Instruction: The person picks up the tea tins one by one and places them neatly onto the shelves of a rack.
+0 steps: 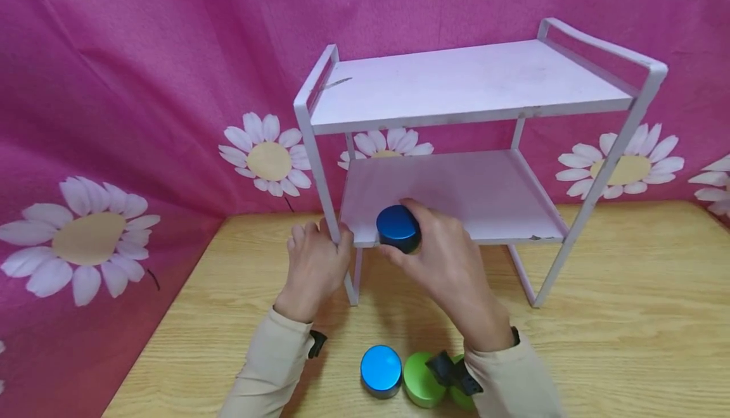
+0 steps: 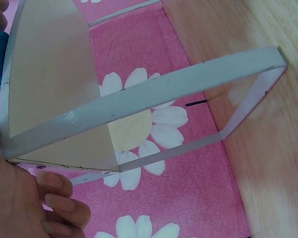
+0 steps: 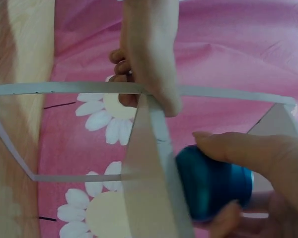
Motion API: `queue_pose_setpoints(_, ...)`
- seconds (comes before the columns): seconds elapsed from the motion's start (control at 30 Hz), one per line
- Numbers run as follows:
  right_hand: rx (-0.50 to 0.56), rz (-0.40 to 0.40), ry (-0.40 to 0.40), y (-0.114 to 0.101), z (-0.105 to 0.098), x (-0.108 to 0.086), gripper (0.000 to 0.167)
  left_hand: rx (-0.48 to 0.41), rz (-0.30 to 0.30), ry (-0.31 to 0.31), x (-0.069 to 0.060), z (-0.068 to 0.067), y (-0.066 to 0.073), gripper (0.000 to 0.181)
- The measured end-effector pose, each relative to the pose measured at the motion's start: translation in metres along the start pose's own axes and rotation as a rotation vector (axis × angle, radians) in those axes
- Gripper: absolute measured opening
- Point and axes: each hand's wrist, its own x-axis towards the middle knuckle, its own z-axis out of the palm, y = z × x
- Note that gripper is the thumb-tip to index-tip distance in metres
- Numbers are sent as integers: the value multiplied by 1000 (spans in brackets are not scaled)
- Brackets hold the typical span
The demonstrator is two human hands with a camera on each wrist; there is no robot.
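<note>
My right hand (image 1: 450, 259) holds a dark blue round container (image 1: 398, 228) between thumb and fingers, at the front edge of the lower board of a white two-level rack (image 1: 456, 193). In the right wrist view the blue container (image 3: 208, 183) is close beside the board's edge, in the grip of my right hand (image 3: 268, 173). My left hand (image 1: 316, 266) is at the rack's front left post, fingers curled round it where the lower board meets it. The left wrist view shows my left hand (image 2: 30, 198) against that corner.
On the wooden table (image 1: 627, 316), in front of the rack, stand a light blue container (image 1: 381, 370) and a green one (image 1: 423, 380). Another green container (image 1: 461, 399) is partly hidden by my right wrist strap. Pink cloth (image 1: 171, 88) with daisies hangs behind and at the left.
</note>
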Motion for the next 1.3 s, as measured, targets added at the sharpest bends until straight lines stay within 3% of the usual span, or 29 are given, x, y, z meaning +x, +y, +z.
queue_pose_setpoints(0.23, -60, -3, 77, 4, 13, 4, 73, 16, 19, 19, 0, 0, 0, 40)
queue_pose_setpoints(0.57, -171, 9, 113, 5, 24, 7, 82, 24, 34, 27, 2, 1, -2, 38)
queue_pose_setpoints(1.1, -179, -48, 131, 5, 28, 10, 79, 41, 19, 12, 0, 0, -1, 38)
queue_pose_setpoints(1.3, -156, -9, 117, 5, 29, 10, 79, 44, 24, 4, 0, 0, -2, 38)
